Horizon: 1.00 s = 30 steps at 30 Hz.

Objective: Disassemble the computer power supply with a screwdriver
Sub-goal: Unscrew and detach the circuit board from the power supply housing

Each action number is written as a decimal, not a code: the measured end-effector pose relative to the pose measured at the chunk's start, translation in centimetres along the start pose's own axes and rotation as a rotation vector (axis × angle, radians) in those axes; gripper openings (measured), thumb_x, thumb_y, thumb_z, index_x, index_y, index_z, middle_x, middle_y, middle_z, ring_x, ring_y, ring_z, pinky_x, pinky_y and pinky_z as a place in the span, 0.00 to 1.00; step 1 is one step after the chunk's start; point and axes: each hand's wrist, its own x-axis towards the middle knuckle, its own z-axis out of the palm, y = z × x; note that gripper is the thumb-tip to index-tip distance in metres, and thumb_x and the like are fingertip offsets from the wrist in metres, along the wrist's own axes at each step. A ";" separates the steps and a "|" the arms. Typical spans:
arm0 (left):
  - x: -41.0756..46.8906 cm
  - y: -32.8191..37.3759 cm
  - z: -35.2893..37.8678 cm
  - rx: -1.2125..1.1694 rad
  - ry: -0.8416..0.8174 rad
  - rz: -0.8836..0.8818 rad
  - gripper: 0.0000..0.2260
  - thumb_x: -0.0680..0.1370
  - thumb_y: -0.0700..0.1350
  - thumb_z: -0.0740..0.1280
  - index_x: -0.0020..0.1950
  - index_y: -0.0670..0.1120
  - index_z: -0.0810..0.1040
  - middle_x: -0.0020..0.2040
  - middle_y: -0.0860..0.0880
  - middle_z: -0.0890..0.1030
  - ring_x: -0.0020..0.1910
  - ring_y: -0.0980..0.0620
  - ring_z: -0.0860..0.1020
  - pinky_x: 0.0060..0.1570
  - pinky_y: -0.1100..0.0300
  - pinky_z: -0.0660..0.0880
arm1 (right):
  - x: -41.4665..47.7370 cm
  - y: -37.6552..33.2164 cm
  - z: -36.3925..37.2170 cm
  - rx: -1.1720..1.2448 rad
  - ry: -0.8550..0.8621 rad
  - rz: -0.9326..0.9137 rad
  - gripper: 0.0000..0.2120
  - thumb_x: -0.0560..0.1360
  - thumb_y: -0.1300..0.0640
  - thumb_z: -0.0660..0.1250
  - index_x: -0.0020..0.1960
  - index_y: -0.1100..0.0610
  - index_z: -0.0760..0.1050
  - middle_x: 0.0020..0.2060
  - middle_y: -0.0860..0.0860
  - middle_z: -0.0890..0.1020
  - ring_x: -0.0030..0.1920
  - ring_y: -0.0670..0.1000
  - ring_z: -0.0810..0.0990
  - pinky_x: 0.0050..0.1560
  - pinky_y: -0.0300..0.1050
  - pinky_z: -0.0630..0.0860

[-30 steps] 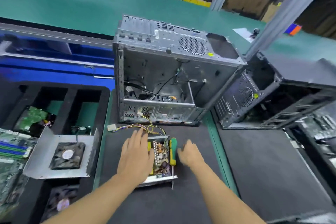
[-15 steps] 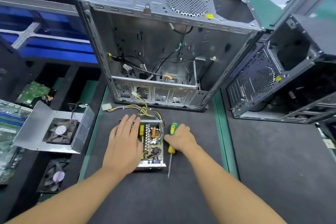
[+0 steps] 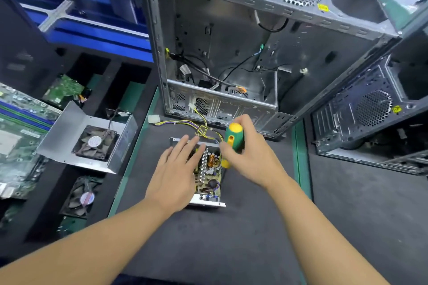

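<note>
Far left: a circuit board (image 3: 16, 136) and, beside it, a bent metal cover carrying a fan (image 3: 92, 141). Centre: the left hand (image 3: 176, 173), fingers straight and spread, rests flat on the left part of the power supply (image 3: 208, 176), which lies on the dark surface (image 3: 220, 250) just in front of an open computer case (image 3: 231, 30). The unit's top is uncovered, exposing a board with a copper coil, capacitors and a pale finned strip; yellow and purple wires leave its far end. The right hand (image 3: 252, 162) is curled round the green-and-yellow screwdriver (image 3: 234, 139), handle end uppermost, over the unit's far right corner; its tip is hidden. Right: a second, darker case (image 3: 361, 109).
</note>
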 end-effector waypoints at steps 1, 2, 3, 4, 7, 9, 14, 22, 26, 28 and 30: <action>0.0 0.0 0.0 -0.011 0.001 0.000 0.32 0.75 0.40 0.62 0.80 0.51 0.58 0.81 0.53 0.53 0.80 0.52 0.46 0.75 0.49 0.55 | -0.6 -0.5 0.4 0.011 -0.005 -0.039 0.15 0.71 0.38 0.64 0.48 0.44 0.60 0.33 0.41 0.76 0.31 0.46 0.72 0.34 0.43 0.70; -0.1 -0.1 0.0 -0.021 0.004 -0.001 0.33 0.75 0.40 0.61 0.80 0.52 0.58 0.81 0.54 0.53 0.80 0.52 0.46 0.75 0.50 0.56 | -1.3 -0.8 0.9 0.024 -0.004 -0.054 0.16 0.72 0.37 0.63 0.47 0.44 0.60 0.32 0.42 0.76 0.30 0.46 0.72 0.33 0.43 0.70; -0.1 -0.1 0.0 -0.030 0.007 -0.002 0.33 0.75 0.40 0.62 0.80 0.52 0.58 0.81 0.54 0.52 0.80 0.53 0.45 0.75 0.51 0.56 | -1.9 -0.8 1.5 0.030 0.001 -0.051 0.16 0.72 0.37 0.63 0.47 0.44 0.61 0.31 0.44 0.77 0.29 0.47 0.74 0.33 0.45 0.72; -0.1 -0.1 0.0 -0.038 0.011 0.001 0.33 0.75 0.39 0.62 0.79 0.52 0.58 0.81 0.54 0.52 0.80 0.53 0.45 0.74 0.51 0.57 | -2.4 -0.6 2.1 0.029 0.015 -0.041 0.15 0.71 0.37 0.63 0.46 0.44 0.61 0.31 0.46 0.78 0.29 0.48 0.75 0.33 0.48 0.74; -0.1 -0.1 0.0 -0.051 0.019 0.011 0.33 0.75 0.39 0.62 0.79 0.52 0.58 0.81 0.54 0.53 0.80 0.53 0.46 0.72 0.52 0.60 | -3.5 0.3 3.2 0.084 0.139 -0.023 0.12 0.70 0.39 0.64 0.45 0.43 0.64 0.30 0.46 0.77 0.27 0.48 0.73 0.31 0.45 0.73; -0.1 -0.1 0.0 -0.058 0.017 0.010 0.33 0.75 0.39 0.61 0.80 0.52 0.58 0.81 0.54 0.52 0.80 0.53 0.46 0.70 0.52 0.63 | -3.8 0.7 3.5 0.163 0.211 -0.023 0.11 0.71 0.41 0.65 0.44 0.44 0.66 0.28 0.48 0.76 0.25 0.48 0.72 0.28 0.45 0.72; 0.0 -0.1 0.0 -0.052 0.004 0.013 0.32 0.75 0.40 0.60 0.80 0.51 0.57 0.81 0.54 0.52 0.80 0.52 0.46 0.64 0.52 0.70 | -3.7 1.0 4.0 0.181 0.224 -0.017 0.10 0.72 0.41 0.66 0.44 0.43 0.66 0.29 0.50 0.78 0.26 0.54 0.76 0.27 0.52 0.75; 0.1 -0.2 0.1 -0.027 0.002 0.016 0.32 0.76 0.41 0.59 0.80 0.51 0.57 0.81 0.54 0.51 0.80 0.52 0.45 0.62 0.54 0.71 | -4.1 2.2 5.6 0.161 0.132 0.078 0.13 0.70 0.38 0.65 0.45 0.45 0.66 0.28 0.49 0.78 0.28 0.53 0.77 0.31 0.50 0.76; 0.1 -0.2 0.2 -0.030 0.011 0.017 0.32 0.75 0.40 0.59 0.80 0.51 0.57 0.81 0.54 0.51 0.80 0.52 0.45 0.62 0.54 0.71 | -4.1 2.5 5.6 0.164 0.123 0.088 0.13 0.71 0.39 0.65 0.45 0.45 0.66 0.29 0.50 0.78 0.29 0.54 0.78 0.32 0.51 0.77; 0.1 -0.2 0.2 -0.038 0.017 0.014 0.32 0.75 0.40 0.60 0.79 0.51 0.58 0.81 0.53 0.53 0.80 0.52 0.47 0.61 0.53 0.72 | -4.1 2.4 5.5 0.140 0.112 0.072 0.12 0.70 0.39 0.65 0.45 0.43 0.66 0.31 0.49 0.79 0.30 0.53 0.77 0.33 0.50 0.77; 0.1 -0.2 0.2 -0.033 0.022 0.016 0.32 0.75 0.40 0.60 0.79 0.51 0.58 0.81 0.53 0.53 0.80 0.52 0.47 0.61 0.53 0.72 | -4.3 2.2 5.4 0.112 0.081 0.053 0.11 0.69 0.39 0.64 0.45 0.41 0.65 0.33 0.48 0.80 0.32 0.51 0.76 0.35 0.49 0.76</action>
